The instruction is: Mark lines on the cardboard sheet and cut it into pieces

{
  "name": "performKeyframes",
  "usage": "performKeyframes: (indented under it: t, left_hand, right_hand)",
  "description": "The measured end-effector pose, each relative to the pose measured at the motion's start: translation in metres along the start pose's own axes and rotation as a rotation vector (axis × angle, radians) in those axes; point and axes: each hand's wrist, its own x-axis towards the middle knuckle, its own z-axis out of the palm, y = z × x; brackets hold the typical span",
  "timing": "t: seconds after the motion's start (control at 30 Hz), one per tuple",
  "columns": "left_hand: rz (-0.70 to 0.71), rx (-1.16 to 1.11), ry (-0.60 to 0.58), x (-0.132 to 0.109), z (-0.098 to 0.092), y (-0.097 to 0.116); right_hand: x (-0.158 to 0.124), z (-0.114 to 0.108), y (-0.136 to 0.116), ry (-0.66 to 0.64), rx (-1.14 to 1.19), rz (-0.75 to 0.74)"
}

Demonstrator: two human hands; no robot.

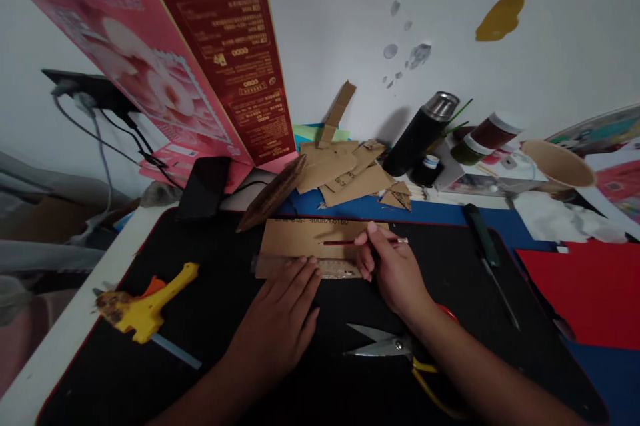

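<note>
A rectangular piece of cardboard (295, 241) with printed digits along its far edge lies on the black mat. Across its near part rests a clear ruler (334, 269). My left hand (280, 313) lies flat with its fingers stretched out, fingertips pressing on the ruler. In my right hand (393, 266) a dark red pencil (340, 242) is pinched, its tip pointing left over the cardboard. Whether the tip touches the surface, I cannot tell. Scissors (380, 345) lie opened below my right wrist, partly hidden by the forearm.
A yellow glue gun (150, 303) lies at left, a green-handled screwdriver (493, 259) at right. Cardboard scraps (340, 169), a phone (204, 186) and a black thermos (420, 136) line the back. A tall pink box (220, 66) stands back left; red paper (585, 293) lies right.
</note>
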Motion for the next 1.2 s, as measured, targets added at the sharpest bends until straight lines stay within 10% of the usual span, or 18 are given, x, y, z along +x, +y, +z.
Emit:
performKeyframes:
  t: [1.2]
  left_hand:
    - [-0.147,-0.032,-0.014,-0.0017,-0.0016,0.0017]
  right_hand:
    - [0.0052,0.0010,0.0060,-0.043,-0.035,0.013]
